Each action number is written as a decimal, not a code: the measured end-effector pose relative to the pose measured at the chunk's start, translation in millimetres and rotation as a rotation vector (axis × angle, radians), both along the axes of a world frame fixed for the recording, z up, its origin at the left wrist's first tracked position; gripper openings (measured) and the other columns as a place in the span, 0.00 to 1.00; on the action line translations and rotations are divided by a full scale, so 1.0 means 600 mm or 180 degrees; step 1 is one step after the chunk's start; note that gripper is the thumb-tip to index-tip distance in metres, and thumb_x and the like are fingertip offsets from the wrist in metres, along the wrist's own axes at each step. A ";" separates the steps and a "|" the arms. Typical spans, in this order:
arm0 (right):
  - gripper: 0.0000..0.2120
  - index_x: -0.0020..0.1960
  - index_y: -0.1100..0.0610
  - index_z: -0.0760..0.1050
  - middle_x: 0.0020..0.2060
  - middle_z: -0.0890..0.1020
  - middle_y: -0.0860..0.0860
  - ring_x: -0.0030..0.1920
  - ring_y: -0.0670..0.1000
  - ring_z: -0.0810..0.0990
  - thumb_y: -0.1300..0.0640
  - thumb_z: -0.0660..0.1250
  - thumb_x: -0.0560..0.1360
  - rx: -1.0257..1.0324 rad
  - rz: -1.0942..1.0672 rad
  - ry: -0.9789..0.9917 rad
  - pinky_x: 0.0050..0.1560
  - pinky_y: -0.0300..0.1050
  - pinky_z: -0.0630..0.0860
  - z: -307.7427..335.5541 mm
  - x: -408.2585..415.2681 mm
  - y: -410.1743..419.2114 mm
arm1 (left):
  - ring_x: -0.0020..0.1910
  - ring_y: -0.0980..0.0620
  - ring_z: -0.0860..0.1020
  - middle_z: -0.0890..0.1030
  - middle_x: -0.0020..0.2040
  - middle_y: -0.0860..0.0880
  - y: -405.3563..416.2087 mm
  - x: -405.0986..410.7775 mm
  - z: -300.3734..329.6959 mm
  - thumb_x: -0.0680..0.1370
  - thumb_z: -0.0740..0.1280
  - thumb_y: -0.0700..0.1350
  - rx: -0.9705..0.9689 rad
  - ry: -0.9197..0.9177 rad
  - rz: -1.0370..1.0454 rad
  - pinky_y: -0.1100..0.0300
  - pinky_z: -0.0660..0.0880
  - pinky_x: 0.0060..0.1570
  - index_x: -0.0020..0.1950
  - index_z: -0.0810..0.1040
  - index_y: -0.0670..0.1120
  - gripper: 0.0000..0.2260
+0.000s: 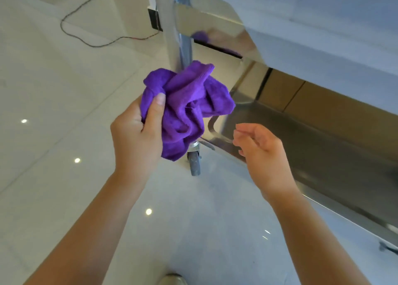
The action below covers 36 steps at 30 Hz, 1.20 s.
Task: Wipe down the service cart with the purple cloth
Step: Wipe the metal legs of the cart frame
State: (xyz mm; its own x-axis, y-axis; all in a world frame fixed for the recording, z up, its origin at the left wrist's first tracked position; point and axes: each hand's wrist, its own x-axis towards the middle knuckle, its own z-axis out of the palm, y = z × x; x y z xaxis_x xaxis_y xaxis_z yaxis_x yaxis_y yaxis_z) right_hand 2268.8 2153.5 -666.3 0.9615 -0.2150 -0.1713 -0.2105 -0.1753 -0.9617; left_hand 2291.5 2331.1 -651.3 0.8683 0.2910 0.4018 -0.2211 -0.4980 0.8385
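The purple cloth (187, 106) is bunched into a loose wad, gripped from its left side by my left hand (140, 134) with the thumb pressed on the fabric. It hangs in the air in front of the corner post of the stainless steel service cart (301, 140). My right hand (260, 151) hovers to the right of the cloth, over the rim of the cart's lower shelf, fingers loosely curled and apart, holding nothing. The cloth hides part of the cart's post and the top of the caster wheel (195, 162).
The cart's upper shelf edge (215, 26) crosses the top right, reflecting the purple cloth. A thin cable (86, 41) trails over the pale glossy tiled floor at upper left. A shoe tip (172, 279) shows at the bottom edge.
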 end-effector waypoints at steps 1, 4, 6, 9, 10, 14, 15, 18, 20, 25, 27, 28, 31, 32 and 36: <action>0.07 0.54 0.52 0.76 0.43 0.80 0.43 0.43 0.38 0.79 0.58 0.63 0.76 0.0123 0.0048 -0.0007 0.47 0.37 0.74 0.011 0.004 0.015 | 0.26 0.59 0.62 0.65 0.23 0.58 -0.004 -0.002 0.010 0.79 0.60 0.48 -0.0118 -0.0042 0.0079 0.71 0.59 0.29 0.29 0.60 0.55 0.19; 0.12 0.59 0.50 0.74 0.50 0.80 0.44 0.51 0.41 0.78 0.55 0.63 0.76 0.0466 0.0276 -0.0126 0.53 0.38 0.74 0.056 0.020 0.056 | 0.26 0.59 0.62 0.63 0.23 0.58 -0.006 -0.013 0.025 0.79 0.60 0.48 -0.0535 -0.0151 0.0340 0.70 0.59 0.29 0.29 0.60 0.54 0.18; 0.11 0.58 0.47 0.73 0.51 0.79 0.41 0.51 0.38 0.77 0.54 0.63 0.76 0.0595 0.0297 -0.0269 0.53 0.34 0.73 0.089 0.036 0.070 | 0.27 0.61 0.64 0.65 0.24 0.59 0.003 -0.021 0.029 0.78 0.60 0.51 -0.0829 -0.0195 0.0579 0.70 0.62 0.31 0.31 0.63 0.50 0.17; 0.09 0.53 0.47 0.76 0.49 0.79 0.41 0.49 0.37 0.76 0.57 0.63 0.75 0.0527 0.0327 -0.0438 0.52 0.33 0.72 0.126 0.067 0.074 | 0.32 0.62 0.67 0.69 0.31 0.58 0.014 -0.018 0.045 0.76 0.58 0.57 -0.1124 -0.0532 0.0825 0.68 0.67 0.37 0.36 0.69 0.46 0.15; 0.10 0.52 0.49 0.77 0.47 0.79 0.41 0.46 0.35 0.76 0.60 0.62 0.75 0.0469 0.0425 -0.0422 0.49 0.30 0.71 0.134 0.077 0.075 | 0.34 0.62 0.69 0.71 0.33 0.57 0.016 -0.014 0.051 0.75 0.58 0.57 -0.1154 -0.0650 0.0859 0.67 0.68 0.39 0.39 0.71 0.47 0.14; 0.18 0.52 0.46 0.76 0.49 0.77 0.41 0.38 0.30 0.75 0.66 0.59 0.74 0.0243 0.0698 -0.0162 0.36 0.19 0.69 0.133 0.101 0.075 | 0.43 0.56 0.77 0.80 0.38 0.58 0.030 0.006 0.069 0.76 0.60 0.56 -0.2211 -0.0943 0.0912 0.59 0.74 0.47 0.40 0.80 0.54 0.12; 0.17 0.54 0.48 0.77 0.50 0.77 0.41 0.39 0.29 0.76 0.66 0.59 0.74 0.0267 0.0638 -0.0112 0.36 0.20 0.70 0.131 0.104 0.073 | 0.44 0.56 0.78 0.81 0.38 0.59 0.036 0.011 0.070 0.77 0.60 0.55 -0.2528 -0.0971 0.0939 0.59 0.74 0.47 0.38 0.82 0.55 0.13; 0.15 0.55 0.53 0.75 0.48 0.79 0.41 0.38 0.35 0.78 0.68 0.57 0.76 0.0257 0.0506 -0.0171 0.38 0.28 0.74 0.124 0.114 0.075 | 0.42 0.58 0.76 0.79 0.38 0.59 0.033 0.038 0.066 0.76 0.60 0.56 -0.2335 -0.0877 0.0858 0.60 0.73 0.45 0.40 0.80 0.55 0.13; 0.16 0.54 0.54 0.74 0.49 0.78 0.44 0.41 0.36 0.77 0.70 0.57 0.73 0.0424 0.0499 -0.0322 0.37 0.28 0.73 0.123 0.121 0.083 | 0.45 0.62 0.73 0.76 0.44 0.57 0.005 0.064 0.050 0.74 0.59 0.57 -0.1433 -0.0577 0.0493 0.64 0.71 0.50 0.50 0.78 0.52 0.14; 0.22 0.45 0.42 0.76 0.46 0.82 0.39 0.53 0.41 0.79 0.69 0.59 0.68 0.0526 0.1185 -0.0591 0.54 0.40 0.77 0.122 0.121 0.094 | 0.41 0.52 0.72 0.71 0.40 0.53 -0.021 0.118 0.005 0.74 0.62 0.52 -0.0487 -0.0397 -0.0107 0.57 0.72 0.50 0.46 0.76 0.40 0.15; 0.22 0.46 0.39 0.76 0.49 0.82 0.43 0.53 0.49 0.80 0.64 0.58 0.64 0.0446 0.1217 -0.0551 0.55 0.49 0.79 0.121 0.124 0.087 | 0.44 0.49 0.76 0.76 0.43 0.50 -0.021 0.129 0.005 0.73 0.63 0.51 -0.0668 -0.0479 -0.0297 0.50 0.74 0.49 0.50 0.75 0.40 0.15; 0.23 0.47 0.39 0.77 0.50 0.82 0.47 0.53 0.57 0.79 0.63 0.57 0.62 0.0456 0.1211 -0.0493 0.53 0.57 0.78 0.122 0.124 0.084 | 0.49 0.52 0.77 0.78 0.49 0.49 -0.025 0.131 0.010 0.72 0.65 0.51 -0.0936 -0.0491 -0.0473 0.54 0.74 0.52 0.58 0.73 0.39 0.20; 0.27 0.53 0.42 0.77 0.53 0.80 0.55 0.54 0.68 0.74 0.63 0.55 0.61 0.0476 0.1316 -0.0380 0.50 0.72 0.71 0.119 0.126 0.079 | 0.53 0.63 0.77 0.77 0.54 0.61 -0.042 0.135 0.012 0.69 0.69 0.50 -0.1189 -0.0560 -0.0481 0.67 0.72 0.52 0.69 0.64 0.38 0.32; 0.27 0.55 0.44 0.77 0.55 0.79 0.56 0.55 0.68 0.73 0.63 0.55 0.62 0.0537 0.1377 -0.0359 0.50 0.74 0.69 0.117 0.125 0.078 | 0.52 0.64 0.77 0.77 0.52 0.66 -0.047 0.135 0.011 0.69 0.70 0.50 -0.1218 -0.0599 -0.0400 0.68 0.72 0.50 0.68 0.65 0.38 0.32; 0.25 0.49 0.42 0.80 0.53 0.81 0.50 0.57 0.55 0.79 0.64 0.55 0.64 0.1311 0.1454 -0.0214 0.54 0.56 0.76 0.097 0.126 0.068 | 0.43 0.68 0.77 0.77 0.44 0.71 -0.058 0.143 -0.004 0.67 0.73 0.51 -0.1329 -0.0576 -0.0124 0.72 0.71 0.43 0.60 0.68 0.44 0.26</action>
